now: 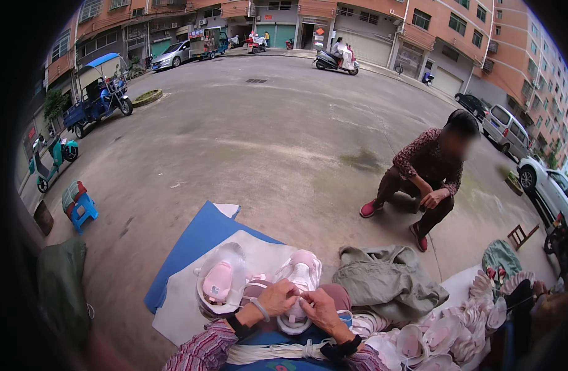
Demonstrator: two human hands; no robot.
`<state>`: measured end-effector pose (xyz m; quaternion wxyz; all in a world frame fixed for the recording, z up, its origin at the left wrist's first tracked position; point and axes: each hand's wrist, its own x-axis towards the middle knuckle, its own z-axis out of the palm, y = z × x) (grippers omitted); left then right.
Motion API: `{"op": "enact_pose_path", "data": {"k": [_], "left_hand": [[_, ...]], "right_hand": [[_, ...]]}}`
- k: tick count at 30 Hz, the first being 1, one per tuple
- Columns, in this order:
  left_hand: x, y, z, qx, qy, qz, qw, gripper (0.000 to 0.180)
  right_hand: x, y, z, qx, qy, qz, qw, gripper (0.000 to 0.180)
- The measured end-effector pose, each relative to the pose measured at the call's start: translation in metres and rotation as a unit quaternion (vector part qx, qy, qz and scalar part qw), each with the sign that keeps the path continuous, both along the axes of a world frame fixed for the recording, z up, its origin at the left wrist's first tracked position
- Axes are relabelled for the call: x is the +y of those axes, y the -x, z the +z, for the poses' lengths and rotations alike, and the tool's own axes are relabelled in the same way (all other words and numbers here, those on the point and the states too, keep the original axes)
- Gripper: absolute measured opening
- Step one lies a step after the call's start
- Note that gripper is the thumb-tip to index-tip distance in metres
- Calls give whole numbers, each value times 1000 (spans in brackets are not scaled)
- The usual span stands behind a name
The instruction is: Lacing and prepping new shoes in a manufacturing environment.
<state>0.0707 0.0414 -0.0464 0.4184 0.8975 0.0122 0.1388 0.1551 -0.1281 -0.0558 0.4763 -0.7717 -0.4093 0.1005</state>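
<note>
My left hand [275, 301] and my right hand [323, 308] come together over a pink-and-white shoe upper [303, 266] on my lap. Both pinch with the fingertips, close to each other; what sits between the fingers is too small to make out. Left of it, a second pink-and-white shoe piece [218, 282] lies with its opening and pink inner sole facing up. A bundle of white laces [275, 352] stretches across my lap below the hands. Dark bands circle both wrists, and a pale bracelet is on the left one.
Blue sheet [194, 244] and white sheet [176, 306] lie under the shoe pieces. A grey-green cloth [386, 278] lies to the right, beside a heap of pink-and-white shoe pieces [441, 334]. Ahead, a person [429, 167] squats. A blue stool [82, 211] stands left; parked vehicles line the street.
</note>
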Motion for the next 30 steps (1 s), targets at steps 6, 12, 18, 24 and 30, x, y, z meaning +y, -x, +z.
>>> {"op": "enact_pose_path", "data": {"k": [6, 12, 18, 24, 30], "left_hand": [[0, 7, 1, 0, 50, 23, 998, 14], [4, 13, -2, 20, 57, 54, 997, 15], [3, 15, -2, 7, 77, 57, 995, 14], [2, 13, 0, 5, 87, 64, 994, 12], [4, 11, -10, -8, 79, 72, 994, 11]], "right_hand": [[6, -1, 7, -75, 61, -13, 995, 16], [10, 3, 16, -144, 177, 21, 974, 13], [17, 3, 21, -144, 219, 24, 965, 14], [13, -12, 9, -92, 126, 54, 986, 13], [15, 1, 23, -164, 248, 37, 954, 14]]}}
